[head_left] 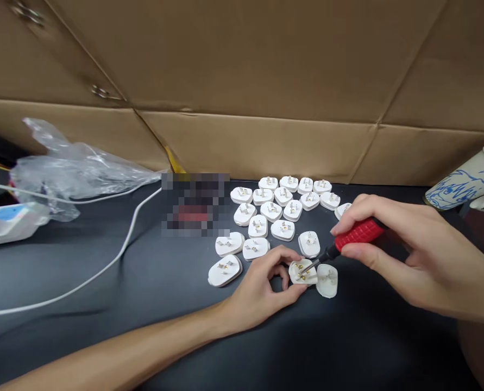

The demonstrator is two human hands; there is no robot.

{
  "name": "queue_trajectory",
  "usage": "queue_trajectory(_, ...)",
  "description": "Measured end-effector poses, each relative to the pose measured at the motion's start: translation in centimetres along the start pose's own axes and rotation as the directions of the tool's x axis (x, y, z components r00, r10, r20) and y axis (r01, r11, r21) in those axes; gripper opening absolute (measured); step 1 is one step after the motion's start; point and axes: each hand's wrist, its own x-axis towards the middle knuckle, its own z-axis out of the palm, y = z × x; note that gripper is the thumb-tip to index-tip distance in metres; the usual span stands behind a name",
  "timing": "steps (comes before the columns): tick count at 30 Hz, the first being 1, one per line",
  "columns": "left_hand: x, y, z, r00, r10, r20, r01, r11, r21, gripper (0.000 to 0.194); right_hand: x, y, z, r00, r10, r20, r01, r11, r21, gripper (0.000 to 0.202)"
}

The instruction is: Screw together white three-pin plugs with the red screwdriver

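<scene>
My left hand pinches a white plug piece with brass-coloured contacts, held at the table's surface. In my right hand is a screwdriver with a red handle; its tip reaches into the contacts of the held piece. Just right of that piece lies a pale, flat white cover. Behind my hands, several white plugs lie spread out, their metal pins facing up. One single plug sits close behind the held piece.
Brown cardboard stands along the back of the dark table. A clear plastic bag, a white cable and a white object with a blue label are at left. A patterned cup stands at right.
</scene>
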Motion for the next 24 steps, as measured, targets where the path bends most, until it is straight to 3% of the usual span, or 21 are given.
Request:
queue_trajectory(4,0.0,0.1,-0.1,0.999,0.038,0.024,-0.039,0.999,0.032,0.024,0.3,-0.2,0.9,0.973,0.183,-0.141,-0.183,0.983,0.015,0.016)
queue_trajectory(7,0.0,0.1,-0.1,1.0,0.008,0.024,-0.009,1.0,0.022,0.025,0.2,0.3,0.3,0.993,0.106,-0.05,-0.105,0.994,0.035,0.008)
queue_trajectory(9,0.1,0.0,-0.1,1.0,-0.022,0.019,0.022,1.0,-0.004,0.026,0.1,0.7,-0.4,0.998,-0.017,0.054,0.014,0.999,0.051,0.02)
queue_trajectory(11,0.1,-0.1,-0.1,0.999,-0.031,0.021,0.032,0.999,-0.03,0.026,0.0,0.9,-0.8,0.993,-0.093,0.078,0.089,0.994,0.058,0.02)
queue_trajectory(14,0.1,-0.2,-0.1,1.0,-0.017,0.015,0.017,1.0,-0.017,0.024,0.2,0.7,-0.4,1.0,-0.006,0.005,0.006,0.999,0.045,0.006)
queue_trajectory(18,0.1,-0.1,-0.1,1.0,0.019,0.02,-0.02,0.998,0.056,0.023,0.3,0.4,0.2,0.979,0.197,-0.06,-0.197,0.98,0.004,0.014)
queue_trajectory(24,0.2,-0.1,-0.1,1.0,0.005,0.027,-0.005,1.0,0.018,0.025,-0.2,0.6,-1.2,0.994,0.038,0.105,-0.047,0.995,0.083,0.026)
